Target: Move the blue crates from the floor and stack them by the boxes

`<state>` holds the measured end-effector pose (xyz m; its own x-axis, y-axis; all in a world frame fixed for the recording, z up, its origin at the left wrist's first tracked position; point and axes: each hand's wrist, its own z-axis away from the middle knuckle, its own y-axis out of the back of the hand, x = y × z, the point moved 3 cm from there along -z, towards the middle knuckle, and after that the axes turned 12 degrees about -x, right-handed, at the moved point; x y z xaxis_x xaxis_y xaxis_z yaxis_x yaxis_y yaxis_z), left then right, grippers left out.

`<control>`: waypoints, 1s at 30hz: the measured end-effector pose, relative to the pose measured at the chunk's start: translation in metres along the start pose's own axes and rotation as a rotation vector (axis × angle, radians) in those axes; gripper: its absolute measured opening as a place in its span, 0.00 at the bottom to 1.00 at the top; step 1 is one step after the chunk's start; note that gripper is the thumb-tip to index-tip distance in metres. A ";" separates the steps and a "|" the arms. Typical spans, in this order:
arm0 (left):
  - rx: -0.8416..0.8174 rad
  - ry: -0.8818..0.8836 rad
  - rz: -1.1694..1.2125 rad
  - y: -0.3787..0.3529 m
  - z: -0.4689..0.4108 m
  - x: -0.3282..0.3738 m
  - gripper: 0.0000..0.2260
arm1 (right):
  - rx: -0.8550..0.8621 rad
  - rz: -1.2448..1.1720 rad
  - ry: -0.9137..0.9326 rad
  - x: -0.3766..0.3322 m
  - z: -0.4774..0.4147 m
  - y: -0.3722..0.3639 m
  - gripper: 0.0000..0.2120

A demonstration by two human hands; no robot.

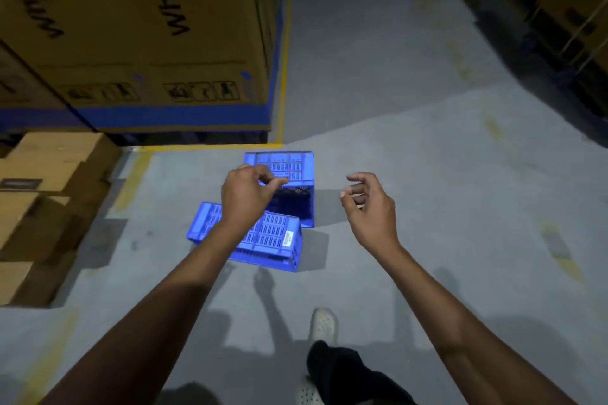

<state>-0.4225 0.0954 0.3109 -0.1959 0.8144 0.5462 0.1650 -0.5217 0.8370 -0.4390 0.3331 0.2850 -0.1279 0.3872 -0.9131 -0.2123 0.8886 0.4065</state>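
Observation:
Two blue plastic crates lie on the grey floor ahead of me. The far crate [291,171] sits on its side, its dark open mouth facing me. The near crate [273,237] lies tipped over, with a white label on its slatted wall. My left hand [245,197] hovers above both crates, fingers loosely curled and holding nothing; I cannot tell whether it touches the far crate's rim. To the right of the crates, my right hand [370,207] is raised over bare floor, fingers apart and empty.
A large cardboard box [148,36] with a blue band stands behind the crates, inside a yellow floor line [210,146]. Smaller cardboard boxes [42,194] are stacked at the left. Dark racking [559,26] runs along the right. My shoe [324,322] is stepping forward.

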 end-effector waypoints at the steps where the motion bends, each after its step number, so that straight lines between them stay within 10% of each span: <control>1: -0.012 -0.012 -0.016 0.000 -0.006 -0.009 0.13 | 0.000 0.002 -0.002 0.002 -0.010 -0.008 0.10; 15: -0.231 -0.142 -0.146 0.025 -0.072 -0.131 0.06 | -0.099 0.093 -0.012 0.013 -0.094 -0.157 0.14; 25: -0.308 -0.285 -0.095 0.007 -0.073 -0.224 0.29 | 0.148 0.250 -0.204 0.014 -0.051 -0.236 0.22; 30: -0.440 -0.329 -0.037 -0.034 -0.066 -0.277 0.22 | 0.096 0.277 -0.232 0.054 -0.022 -0.288 0.10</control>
<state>-0.4379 -0.1289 0.1332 0.1300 0.8339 0.5364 -0.2700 -0.4908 0.8284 -0.4064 0.0926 0.1195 0.0570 0.6520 -0.7561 -0.1073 0.7570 0.6446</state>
